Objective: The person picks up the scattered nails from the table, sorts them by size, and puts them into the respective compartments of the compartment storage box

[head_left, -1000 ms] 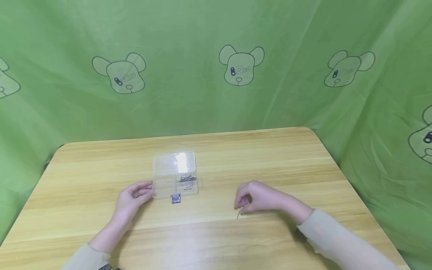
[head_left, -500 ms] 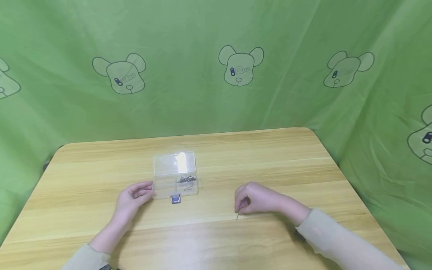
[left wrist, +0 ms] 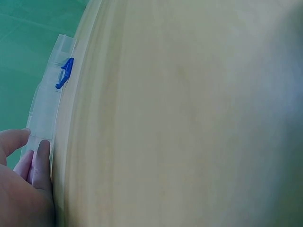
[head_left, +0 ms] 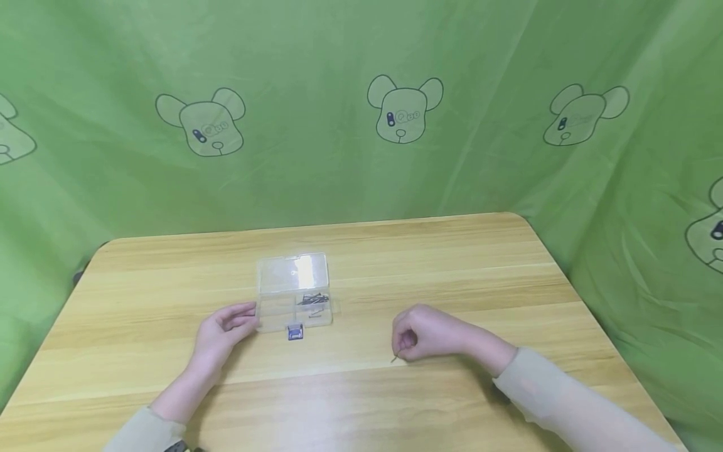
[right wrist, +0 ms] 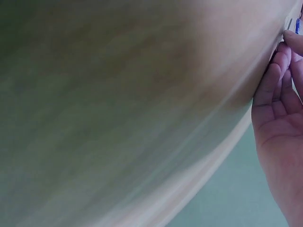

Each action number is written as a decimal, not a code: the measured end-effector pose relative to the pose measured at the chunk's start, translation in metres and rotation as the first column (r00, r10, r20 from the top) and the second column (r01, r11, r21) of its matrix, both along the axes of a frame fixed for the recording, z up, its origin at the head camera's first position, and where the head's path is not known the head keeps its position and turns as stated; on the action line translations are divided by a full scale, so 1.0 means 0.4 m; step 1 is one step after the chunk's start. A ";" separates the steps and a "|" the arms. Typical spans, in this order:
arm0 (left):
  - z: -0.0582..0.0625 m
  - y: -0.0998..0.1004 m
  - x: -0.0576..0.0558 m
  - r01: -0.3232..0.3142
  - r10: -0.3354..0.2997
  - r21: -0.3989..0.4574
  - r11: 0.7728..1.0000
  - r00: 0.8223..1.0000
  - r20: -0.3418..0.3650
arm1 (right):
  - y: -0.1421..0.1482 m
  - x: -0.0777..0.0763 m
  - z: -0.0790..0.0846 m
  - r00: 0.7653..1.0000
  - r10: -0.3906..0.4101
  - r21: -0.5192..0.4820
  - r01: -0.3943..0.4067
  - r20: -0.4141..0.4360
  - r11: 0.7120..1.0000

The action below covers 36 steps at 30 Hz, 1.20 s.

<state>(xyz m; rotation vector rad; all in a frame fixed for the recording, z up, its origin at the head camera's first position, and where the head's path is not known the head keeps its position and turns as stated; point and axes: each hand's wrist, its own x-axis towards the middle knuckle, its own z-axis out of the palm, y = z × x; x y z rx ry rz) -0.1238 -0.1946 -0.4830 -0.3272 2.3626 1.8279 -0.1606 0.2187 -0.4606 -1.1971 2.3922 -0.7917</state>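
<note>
A clear plastic compartment box (head_left: 275, 306) lies on the table with its lid (head_left: 282, 274) raised at the back. Dark, thin nails (head_left: 313, 299) fill its rear right compartment; a few lighter ones (head_left: 315, 314) lie in the front right one. My left hand (head_left: 217, 339) touches the box's left end, thumb and fingers fairly straight. To the right of the box, my right hand (head_left: 432, 333) pinches a small thin nail (head_left: 394, 359) between thumb and finger, close above the table. Its tip pokes out at the lower left; the rest is hidden by the fingers.
A blue latch (head_left: 295, 331) projects from the box's front edge. The wooden table (head_left: 361, 408) extends around both hands, and a green curtain (head_left: 316, 176) with bear-head drawings hangs behind it and at the sides.
The nail in my right fingers has tilted from nearly upright to a flatter slant, and less of it shows. The right hand has barely shifted; the left hand and the box stay put.
</note>
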 end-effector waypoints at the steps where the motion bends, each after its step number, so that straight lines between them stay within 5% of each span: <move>1: 0.000 0.000 0.000 0.000 0.000 -0.002 1.000 1.000 0.000 | -0.001 -0.001 -0.001 1.000 -0.002 0.003 0.002 0.004 1.000; 19: 0.003 0.001 -0.002 0.009 -0.009 0.031 0.999 1.000 -0.010 | 0.000 -0.012 0.004 0.997 -0.038 -0.005 0.039 0.062 0.999; 36: 0.001 0.002 0.001 0.003 -0.002 0.021 1.000 1.000 -0.007 | -0.068 -0.057 0.020 0.995 -0.098 -0.030 0.098 -0.017 0.995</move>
